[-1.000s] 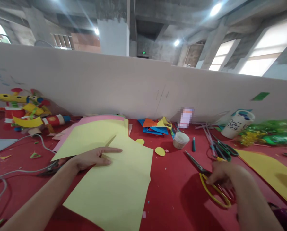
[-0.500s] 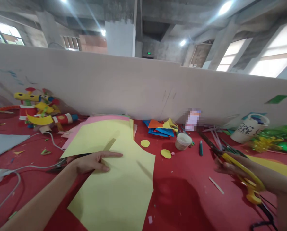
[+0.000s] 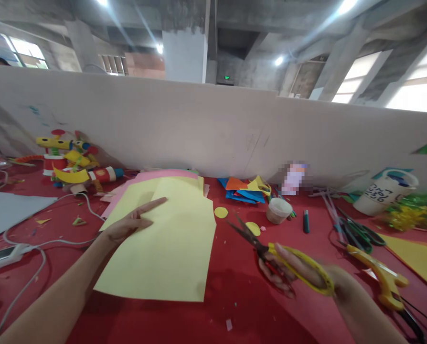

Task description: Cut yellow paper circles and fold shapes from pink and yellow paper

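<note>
A pale yellow sheet of paper (image 3: 163,258) lies in front of me, overlapping a stack of yellow and pink paper (image 3: 163,176). On the sheet's left side rests my left hand (image 3: 129,224), index finger stretched out and thumb apart. My right hand (image 3: 283,267) is wrapped round the handles of a pair of scissors (image 3: 251,238), one loop yellow and the other red. Their dark blades are parted and point up and left, over the red table near a small yellow paper circle (image 3: 252,229). Paper and blades are apart.
Behind the glue gun (image 3: 381,272) on the right lie green-handled scissors (image 3: 358,234). A small tub (image 3: 278,210), a marker (image 3: 306,221) and coloured paper scraps (image 3: 244,190) sit towards the back. Left are paper-cup toys (image 3: 54,162) and a white cable (image 3: 66,242).
My right hand has brought the scissors from the far right towards the middle, away from the glue gun. The yellow sheet has turned straighter and shifted away from me with my left hand.
</note>
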`<act>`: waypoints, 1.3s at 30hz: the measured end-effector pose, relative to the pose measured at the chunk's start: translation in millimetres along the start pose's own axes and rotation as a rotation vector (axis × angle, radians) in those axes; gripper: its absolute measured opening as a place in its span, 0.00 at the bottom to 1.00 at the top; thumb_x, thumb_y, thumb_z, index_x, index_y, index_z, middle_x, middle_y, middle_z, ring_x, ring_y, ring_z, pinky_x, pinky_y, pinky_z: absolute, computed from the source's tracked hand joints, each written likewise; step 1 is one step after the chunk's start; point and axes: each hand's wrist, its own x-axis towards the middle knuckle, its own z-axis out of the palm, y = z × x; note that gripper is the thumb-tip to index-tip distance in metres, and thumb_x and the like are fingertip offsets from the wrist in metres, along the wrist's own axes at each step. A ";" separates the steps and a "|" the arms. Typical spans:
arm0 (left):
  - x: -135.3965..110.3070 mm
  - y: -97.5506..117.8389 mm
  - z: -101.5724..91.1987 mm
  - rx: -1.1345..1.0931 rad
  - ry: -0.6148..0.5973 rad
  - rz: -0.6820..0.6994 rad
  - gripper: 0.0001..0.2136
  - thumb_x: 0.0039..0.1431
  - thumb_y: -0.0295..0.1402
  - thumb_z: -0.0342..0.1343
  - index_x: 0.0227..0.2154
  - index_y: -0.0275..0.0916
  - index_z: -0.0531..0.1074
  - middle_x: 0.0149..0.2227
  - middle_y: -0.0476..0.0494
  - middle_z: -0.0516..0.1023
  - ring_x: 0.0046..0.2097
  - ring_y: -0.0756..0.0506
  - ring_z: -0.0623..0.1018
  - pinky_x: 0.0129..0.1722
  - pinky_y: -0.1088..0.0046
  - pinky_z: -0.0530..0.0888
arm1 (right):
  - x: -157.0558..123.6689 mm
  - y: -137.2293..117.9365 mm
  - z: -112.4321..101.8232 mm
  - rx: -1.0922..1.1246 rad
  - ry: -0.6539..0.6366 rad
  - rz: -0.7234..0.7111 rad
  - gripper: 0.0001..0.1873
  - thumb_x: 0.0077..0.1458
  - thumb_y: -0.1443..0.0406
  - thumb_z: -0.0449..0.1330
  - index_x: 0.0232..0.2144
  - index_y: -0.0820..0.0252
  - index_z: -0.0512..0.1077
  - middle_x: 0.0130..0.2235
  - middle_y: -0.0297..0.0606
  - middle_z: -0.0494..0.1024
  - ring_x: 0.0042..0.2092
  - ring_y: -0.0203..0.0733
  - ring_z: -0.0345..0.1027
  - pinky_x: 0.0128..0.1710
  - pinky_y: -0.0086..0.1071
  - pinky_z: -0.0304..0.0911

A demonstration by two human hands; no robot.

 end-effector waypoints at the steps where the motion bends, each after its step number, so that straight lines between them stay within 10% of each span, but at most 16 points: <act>1: -0.1 -0.5 -2.0 0.006 0.015 0.010 0.37 0.49 0.26 0.57 0.60 0.52 0.46 0.55 0.42 0.67 0.44 0.41 0.77 0.42 0.65 0.73 | -0.1 -1.7 1.5 0.040 -0.088 0.001 0.31 0.55 0.43 0.36 0.22 0.58 0.64 0.20 0.35 0.64 0.21 0.36 0.58 0.26 0.32 0.61; 9: 3.1 -8.8 -10.9 0.043 0.044 0.187 0.36 0.48 0.28 0.59 0.59 0.48 0.51 0.57 0.41 0.65 0.47 0.40 0.74 0.42 0.71 0.72 | 0.6 -12.9 10.5 0.064 -0.238 0.005 0.30 0.54 0.42 0.37 0.28 0.59 0.63 0.23 0.32 0.61 0.24 0.35 0.56 0.27 0.30 0.58; 20: 2.8 -8.5 -2.6 -0.003 -0.124 -0.105 0.36 0.46 0.23 0.59 0.59 0.45 0.53 0.44 0.38 0.77 0.39 0.41 0.79 0.37 0.70 0.73 | -4.3 -24.6 20.2 -0.015 -0.230 -0.050 0.30 0.54 0.42 0.39 0.32 0.59 0.66 0.27 0.34 0.61 0.25 0.34 0.56 0.27 0.28 0.58; 39: 2.3 -11.8 -4.8 0.003 -0.223 -0.115 0.34 0.48 0.23 0.59 0.58 0.42 0.54 0.42 0.37 0.78 0.37 0.42 0.80 0.34 0.72 0.74 | 0.0 -21.6 25.1 -0.023 -0.291 0.009 0.34 0.52 0.40 0.40 0.33 0.63 0.65 0.27 0.33 0.62 0.23 0.30 0.59 0.25 0.25 0.58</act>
